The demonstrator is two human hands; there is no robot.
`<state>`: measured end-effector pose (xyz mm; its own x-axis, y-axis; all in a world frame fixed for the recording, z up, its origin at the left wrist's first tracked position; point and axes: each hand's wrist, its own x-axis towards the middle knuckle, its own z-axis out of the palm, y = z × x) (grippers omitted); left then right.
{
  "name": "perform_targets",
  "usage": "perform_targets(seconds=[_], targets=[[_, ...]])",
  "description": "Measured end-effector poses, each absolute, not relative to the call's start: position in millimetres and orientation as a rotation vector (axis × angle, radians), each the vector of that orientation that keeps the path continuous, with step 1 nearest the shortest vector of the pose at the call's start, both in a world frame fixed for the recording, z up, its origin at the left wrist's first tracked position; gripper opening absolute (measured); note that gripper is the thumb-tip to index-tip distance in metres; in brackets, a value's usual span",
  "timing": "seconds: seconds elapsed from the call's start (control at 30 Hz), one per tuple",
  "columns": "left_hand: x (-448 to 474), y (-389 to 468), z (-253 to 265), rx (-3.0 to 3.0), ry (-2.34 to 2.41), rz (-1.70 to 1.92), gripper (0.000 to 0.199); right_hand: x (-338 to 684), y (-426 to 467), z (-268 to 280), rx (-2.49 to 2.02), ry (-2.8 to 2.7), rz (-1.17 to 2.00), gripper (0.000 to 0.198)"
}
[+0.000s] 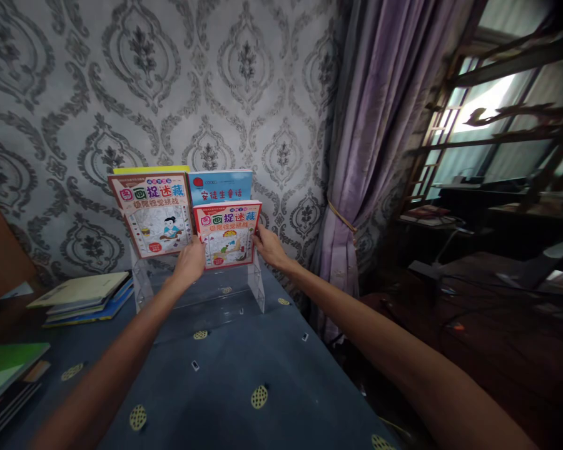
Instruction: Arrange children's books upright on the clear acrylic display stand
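Between both hands is a red-bordered picture book [229, 240], upright, its cover facing me. My left hand [190, 257] grips its left edge, and my right hand [268, 247] is closed on its right edge. Behind it a blue book [220, 185] shows only its upper part. To the left stands a similar brown-bordered picture book [154, 215], with a yellow edge showing above it. A clear acrylic stand [257, 284] is under and behind the books; whether the held book rests on it I cannot tell.
A stack of books [87, 297] lies left of the stand, and another stack [9, 375] at the near left. A dark blue patterned tablecloth [225, 387] covers the table. The patterned wall [169, 81] rises right behind, with a purple curtain [356, 187] at the table's right.
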<state>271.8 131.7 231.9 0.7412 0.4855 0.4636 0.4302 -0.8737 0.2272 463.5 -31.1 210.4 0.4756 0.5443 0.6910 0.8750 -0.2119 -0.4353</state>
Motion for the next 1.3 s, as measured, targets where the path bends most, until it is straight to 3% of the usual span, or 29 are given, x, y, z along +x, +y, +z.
perform_targets(seconds=[1.3], targets=[[265.1,142.0,234.3,2.757,0.620,0.847,0.032,474.0,-22.2,217.2,-1.806,-1.187,-0.438,0.031]])
